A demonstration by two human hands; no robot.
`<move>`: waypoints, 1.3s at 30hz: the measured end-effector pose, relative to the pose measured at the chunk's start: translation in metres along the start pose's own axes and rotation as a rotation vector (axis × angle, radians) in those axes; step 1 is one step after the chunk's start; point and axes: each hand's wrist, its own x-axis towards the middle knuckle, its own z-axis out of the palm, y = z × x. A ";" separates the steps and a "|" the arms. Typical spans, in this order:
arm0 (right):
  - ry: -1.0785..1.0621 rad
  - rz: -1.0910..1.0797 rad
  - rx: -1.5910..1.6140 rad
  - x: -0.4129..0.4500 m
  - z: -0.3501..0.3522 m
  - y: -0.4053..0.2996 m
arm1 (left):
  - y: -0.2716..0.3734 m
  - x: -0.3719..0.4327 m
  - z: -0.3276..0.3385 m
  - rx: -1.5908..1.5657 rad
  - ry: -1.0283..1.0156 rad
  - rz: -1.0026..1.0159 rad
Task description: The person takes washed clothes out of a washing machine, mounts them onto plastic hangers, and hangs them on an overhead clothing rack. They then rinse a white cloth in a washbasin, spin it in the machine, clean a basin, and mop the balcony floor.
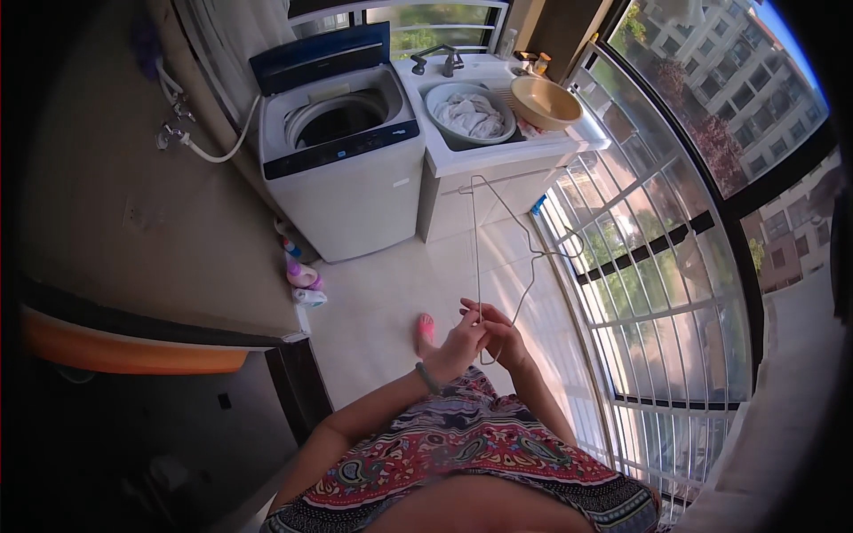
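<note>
A thin wire clothes hanger (478, 253) is held out in front of me, its hook pointing right toward the window. My left hand (460, 346), with a dark bracelet at the wrist, closes its fingers on the hanger's near end. Close beside it, my right hand (505, 333) also grips the wire, and the two hands touch. Ahead, a light blue basin (434, 100) holding white cloth (470, 114) sits in the white sink. A beige basin (548, 100) stands to its right.
A top-loading washing machine (346, 206) with its lid up stands left of the sink cabinet (460, 206). Detergent bottles (303, 274) are on the floor by the left wall. A barred window (653, 266) runs along the right. A faucet (453, 63) is behind the basins.
</note>
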 end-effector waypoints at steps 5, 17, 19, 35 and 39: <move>0.168 0.067 0.084 0.106 -0.045 -0.052 | -0.026 0.089 -0.076 -0.005 0.024 0.008; 0.778 -0.031 -0.720 0.313 -0.142 -0.094 | -0.208 0.313 -0.391 0.202 0.534 -0.184; 0.809 -0.064 -0.694 0.334 -0.144 -0.091 | -0.251 0.361 -0.436 0.200 0.445 -0.305; 1.101 0.014 -0.841 0.493 -0.124 -0.091 | -0.828 0.414 -0.429 1.106 -0.684 -0.801; 1.207 0.044 -0.862 0.499 -0.125 -0.078 | -0.834 0.430 -0.390 0.803 -0.581 -0.995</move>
